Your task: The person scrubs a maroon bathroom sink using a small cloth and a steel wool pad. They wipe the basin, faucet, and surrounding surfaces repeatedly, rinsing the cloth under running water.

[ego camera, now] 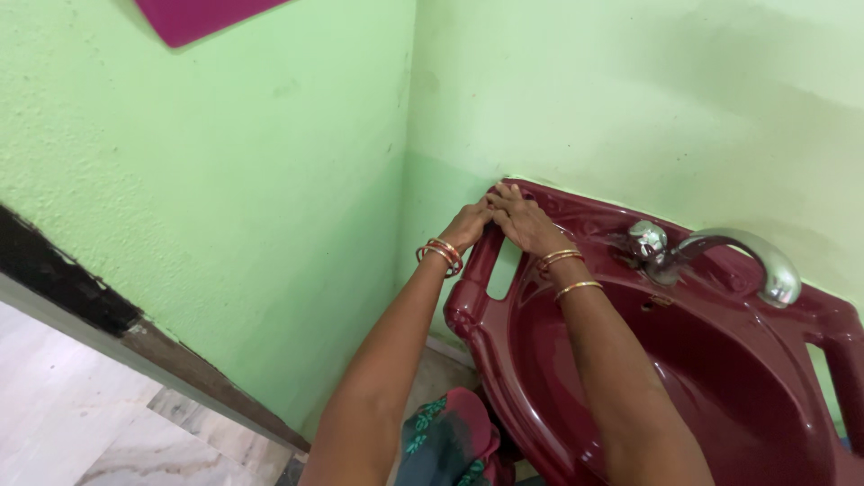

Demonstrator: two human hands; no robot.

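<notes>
Head view: both hands are pressed together at the back left corner of the maroon washbasin [504, 360], mounted against the green wall [270, 180]. The left hand [468, 227] is curled over the basin's rim beside a slot; whether its grip is clenched cannot be told. The right hand [526, 223] is laid flat, fingers released, touching it. A chrome tap [720, 256] is seen well apart.

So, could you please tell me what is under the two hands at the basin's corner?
The hands rest together on the maroon basin rim's back corner, against the green wall. Anything beneath the palms is covered.
</notes>
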